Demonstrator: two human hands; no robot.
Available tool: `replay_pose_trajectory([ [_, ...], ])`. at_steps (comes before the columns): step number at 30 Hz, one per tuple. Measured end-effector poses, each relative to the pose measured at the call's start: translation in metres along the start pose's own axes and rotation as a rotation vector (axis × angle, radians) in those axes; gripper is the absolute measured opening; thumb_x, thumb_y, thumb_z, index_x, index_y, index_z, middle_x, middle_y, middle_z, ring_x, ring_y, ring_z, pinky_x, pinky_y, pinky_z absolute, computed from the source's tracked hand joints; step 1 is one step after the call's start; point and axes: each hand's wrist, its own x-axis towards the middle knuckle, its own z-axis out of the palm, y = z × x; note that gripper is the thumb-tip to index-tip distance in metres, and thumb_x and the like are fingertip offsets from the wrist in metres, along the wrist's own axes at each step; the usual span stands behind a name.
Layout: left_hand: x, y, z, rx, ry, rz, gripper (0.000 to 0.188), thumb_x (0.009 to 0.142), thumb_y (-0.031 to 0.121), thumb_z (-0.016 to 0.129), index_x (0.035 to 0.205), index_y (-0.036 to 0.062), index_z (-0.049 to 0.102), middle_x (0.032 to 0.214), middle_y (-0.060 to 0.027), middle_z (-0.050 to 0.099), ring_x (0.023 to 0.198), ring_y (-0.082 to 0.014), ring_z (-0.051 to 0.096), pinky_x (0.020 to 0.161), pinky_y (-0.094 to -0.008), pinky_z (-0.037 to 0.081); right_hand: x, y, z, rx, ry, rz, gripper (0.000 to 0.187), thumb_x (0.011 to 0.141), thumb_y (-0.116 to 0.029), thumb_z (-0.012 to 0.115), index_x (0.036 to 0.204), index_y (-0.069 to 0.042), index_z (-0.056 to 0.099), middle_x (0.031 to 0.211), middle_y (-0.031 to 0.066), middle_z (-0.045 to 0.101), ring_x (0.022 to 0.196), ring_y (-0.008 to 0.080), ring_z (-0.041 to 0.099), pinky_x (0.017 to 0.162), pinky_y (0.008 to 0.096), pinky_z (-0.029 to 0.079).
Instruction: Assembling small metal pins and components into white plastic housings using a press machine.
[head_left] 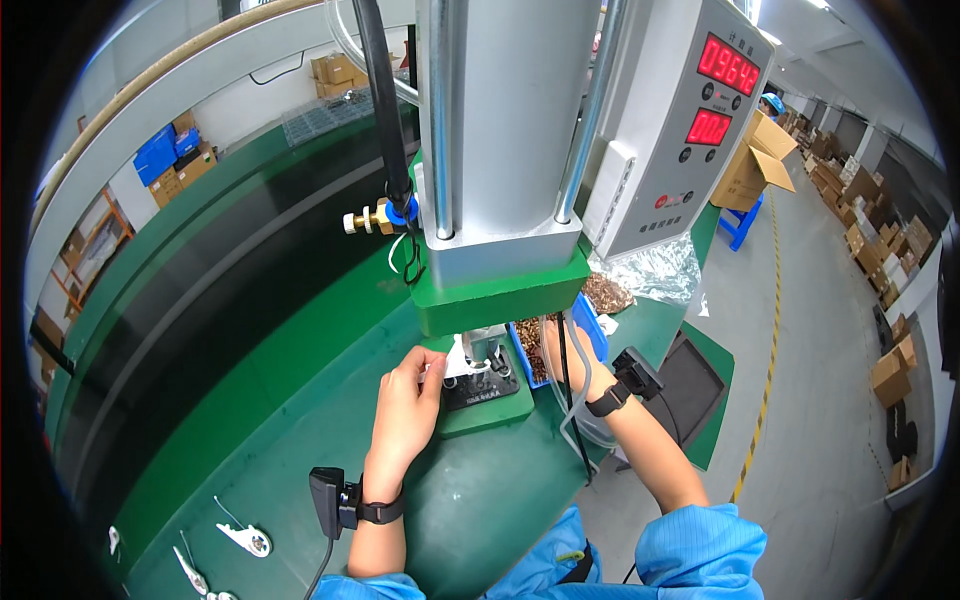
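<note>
At the press's base, my left hand [405,400] pinches a white plastic piece [457,357] between thumb and fingers. The piece lies against the metal fixture [487,380] on a black plate, under the green press head [505,290]. My right hand [568,355] reaches into a blue bin [540,378] of small copper-coloured parts [535,335]. Clear tubes and a black cable cross in front of that hand, and its fingertips are hidden among the parts. Several white plastic pieces [248,540] with thin stems lie at the left of the green table [470,510].
A grey control box [665,130] with red digits is mounted right of the press cylinder [515,110]. Behind the bin lies a clear plastic bag [650,270] with more copper-coloured parts. A black tray [685,385] sits at the right. Beyond the table runs a dark conveyor belt [230,250].
</note>
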Motion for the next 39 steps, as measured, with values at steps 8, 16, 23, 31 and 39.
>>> replay_pose_trajectory([
  [8, 0.001, -0.001, 0.004, -0.061, 0.001, -0.039, 0.024, 0.106, 0.019, 0.057, 0.102, -0.0037, 0.065, 0.074, -0.0157, 0.065, 0.063, -0.0227, 0.061, 0.063, -0.0371, 0.048, 0.001, 0.013, 0.002, 0.062, 0.08, 0.049, 0.014, 0.081, -0.009, 0.069, 0.09, 0.0, 0.065, 0.088, 0.0199, 0.07, 0.092, 0.0396, 0.069, 0.076, 0.0492, 0.058],
  [16, 0.028, -0.072, -0.043, -0.379, 0.302, -0.067, 0.044, 0.111, 0.035, 0.049, 0.134, -0.0015, 0.051, 0.093, -0.0065, 0.053, 0.083, -0.0145, 0.049, 0.076, -0.0306, 0.045, -0.006, 0.003, -0.001, 0.12, -0.012, 0.079, 0.017, 0.083, -0.011, 0.071, 0.093, 0.0, 0.065, 0.091, 0.022, 0.069, 0.093, 0.0412, 0.069, 0.076, 0.0507, 0.058],
  [23, -0.088, -0.149, -0.165, 0.709, 0.461, -0.364, 0.066, 0.103, 0.045, 0.057, 0.15, 0.0022, 0.04, 0.132, -0.0201, 0.049, 0.117, -0.0332, 0.052, 0.096, -0.0474, 0.047, -0.002, -0.002, -0.003, 0.074, -0.024, 0.053, 0.009, 0.085, -0.009, 0.065, 0.086, 0.0, 0.067, 0.089, 0.0221, 0.069, 0.089, 0.0415, 0.07, 0.073, 0.0521, 0.057],
  [31, -0.242, -0.205, -0.261, 0.906, 0.269, -1.069, 0.072, 0.094, 0.043, 0.072, 0.149, 0.0058, 0.045, 0.146, -0.0281, 0.049, 0.126, -0.0459, 0.058, 0.103, -0.0536, 0.05, -0.001, -0.017, -0.023, 0.196, 0.12, 0.028, 0.007, 0.087, -0.001, 0.061, 0.091, 0.004, 0.064, 0.082, 0.0249, 0.066, 0.083, 0.0428, 0.068, 0.073, 0.0518, 0.057],
  [39, -0.161, -0.178, -0.163, 0.459, 0.133, -0.357, 0.061, 0.101, 0.03, 0.066, 0.148, -0.0037, 0.049, 0.126, -0.0285, 0.062, 0.117, -0.0395, 0.063, 0.102, -0.0441, 0.049, -0.007, -0.009, -0.051, 0.326, 0.112, 0.126, 0.007, 0.085, -0.004, 0.068, 0.089, 0.001, 0.072, 0.089, 0.0237, 0.07, 0.089, 0.0424, 0.069, 0.079, 0.0488, 0.056],
])
